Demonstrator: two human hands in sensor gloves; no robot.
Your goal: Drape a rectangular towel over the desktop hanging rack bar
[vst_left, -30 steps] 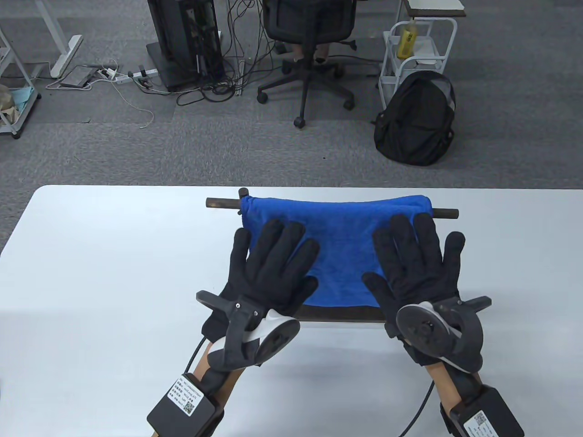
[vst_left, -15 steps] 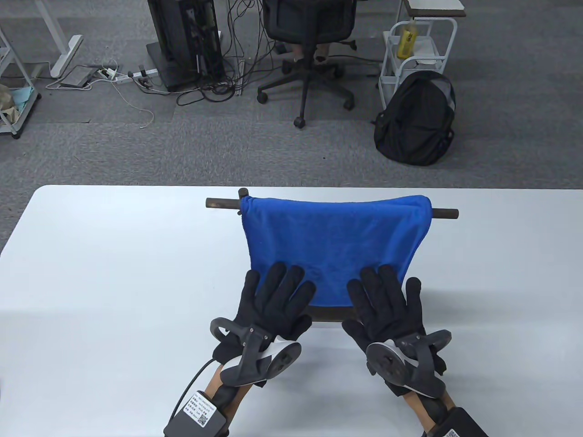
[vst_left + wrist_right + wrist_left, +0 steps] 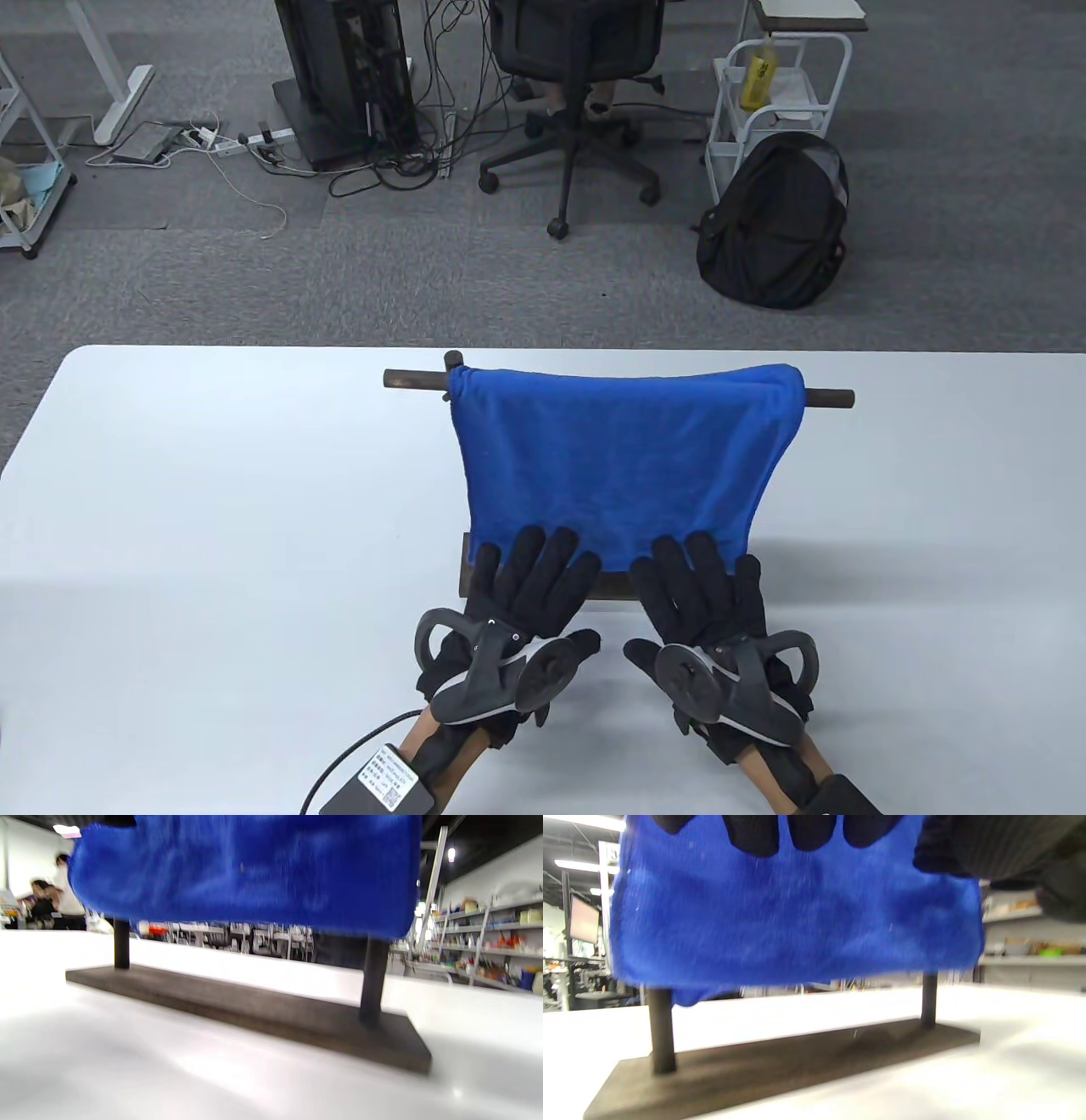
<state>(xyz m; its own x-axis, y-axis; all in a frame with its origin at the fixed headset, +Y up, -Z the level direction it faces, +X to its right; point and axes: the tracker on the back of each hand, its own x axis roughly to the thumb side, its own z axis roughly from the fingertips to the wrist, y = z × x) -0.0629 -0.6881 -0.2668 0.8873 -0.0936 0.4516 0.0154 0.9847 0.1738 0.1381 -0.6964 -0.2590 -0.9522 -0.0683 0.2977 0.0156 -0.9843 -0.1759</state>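
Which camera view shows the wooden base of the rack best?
The right wrist view: the base is seen along its whole length with both posts standing on it. The left wrist view shows it too, cut at the bottom edge. In the table view the towel and both hands cover most of it.

Black knit gloves are worn on left hand (image 3: 530, 586) and right hand (image 3: 700, 594). Grey ring-shaped trackers are strapped on. Bare forearm skin is seen.

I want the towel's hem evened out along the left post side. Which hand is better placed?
Left, probably. The left hand lies flat on the blue towel at its lower left, nearest that post; the right hand rests further right.
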